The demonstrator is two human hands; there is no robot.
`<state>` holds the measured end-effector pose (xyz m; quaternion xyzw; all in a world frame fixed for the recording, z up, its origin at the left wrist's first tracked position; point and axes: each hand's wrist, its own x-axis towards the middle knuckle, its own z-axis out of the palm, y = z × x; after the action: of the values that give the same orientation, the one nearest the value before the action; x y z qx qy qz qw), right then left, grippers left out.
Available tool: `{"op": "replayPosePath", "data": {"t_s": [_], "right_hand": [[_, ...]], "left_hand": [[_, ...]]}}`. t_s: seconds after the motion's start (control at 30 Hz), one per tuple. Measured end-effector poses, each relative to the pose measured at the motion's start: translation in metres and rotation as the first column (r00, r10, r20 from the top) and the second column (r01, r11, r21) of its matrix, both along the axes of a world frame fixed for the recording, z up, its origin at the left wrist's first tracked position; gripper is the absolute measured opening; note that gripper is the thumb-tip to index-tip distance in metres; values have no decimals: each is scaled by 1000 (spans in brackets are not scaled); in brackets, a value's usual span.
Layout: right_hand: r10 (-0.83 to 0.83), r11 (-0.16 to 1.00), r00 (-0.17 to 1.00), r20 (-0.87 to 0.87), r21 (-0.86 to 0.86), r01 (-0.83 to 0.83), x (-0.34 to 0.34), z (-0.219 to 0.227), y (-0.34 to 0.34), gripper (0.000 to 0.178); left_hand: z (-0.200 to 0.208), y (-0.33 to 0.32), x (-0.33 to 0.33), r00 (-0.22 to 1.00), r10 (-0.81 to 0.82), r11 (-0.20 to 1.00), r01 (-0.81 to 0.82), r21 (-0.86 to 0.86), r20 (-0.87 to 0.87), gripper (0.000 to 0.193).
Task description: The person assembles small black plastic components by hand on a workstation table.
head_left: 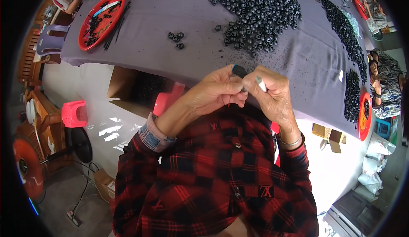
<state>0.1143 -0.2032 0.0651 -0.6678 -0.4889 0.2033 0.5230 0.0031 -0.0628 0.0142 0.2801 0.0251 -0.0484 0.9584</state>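
Over the near edge of the table, both my hands meet in front of my chest. My left hand [217, 90] is closed, thumb against fingers, pinching a small dark piece [244, 89] that is mostly hidden. A black wrap or part with a bit of blue [239, 70] shows at its index fingertip; I cannot tell which. My right hand [272, 93] is curled around a thin tool with a white end [261, 84], its working end hidden between the hands. Beyond them lies a large heap of small round black parts with holes [260, 15], and several loose black parts [176, 39] lie to the left.
A purple-grey cloth [157, 11] covers the table. A red tray [85, 41] with black scraps stands at the left. More black pieces [351, 79] and an orange-red tray [364, 122] lie right, near another person [385, 83]. An open cardboard box [123, 85] sits below the table edge.
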Motion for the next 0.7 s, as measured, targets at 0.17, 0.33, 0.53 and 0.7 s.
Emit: {"op": "replayPosePath", "data": {"t_s": [0.17, 0.33, 0.53, 0.7], "right_hand": [[-88, 989, 981, 172, -104, 107, 13, 3, 13, 9], [-104, 975, 862, 496, -123, 187, 54, -3, 54, 10], [147, 961, 674, 724, -265, 76, 63, -19, 95, 20], [182, 946, 678, 712, -315, 77, 69, -26, 103, 19]], "left_hand": [[1, 3, -5, 995, 63, 998, -63, -1, -79, 25], [8, 53, -13, 852, 517, 392, -323, 861, 84, 13], [-13, 97, -14, 675, 603, -323, -281, 904, 425, 23], [-13, 99, -5, 631, 598, -414, -286, 864, 495, 24]]}}
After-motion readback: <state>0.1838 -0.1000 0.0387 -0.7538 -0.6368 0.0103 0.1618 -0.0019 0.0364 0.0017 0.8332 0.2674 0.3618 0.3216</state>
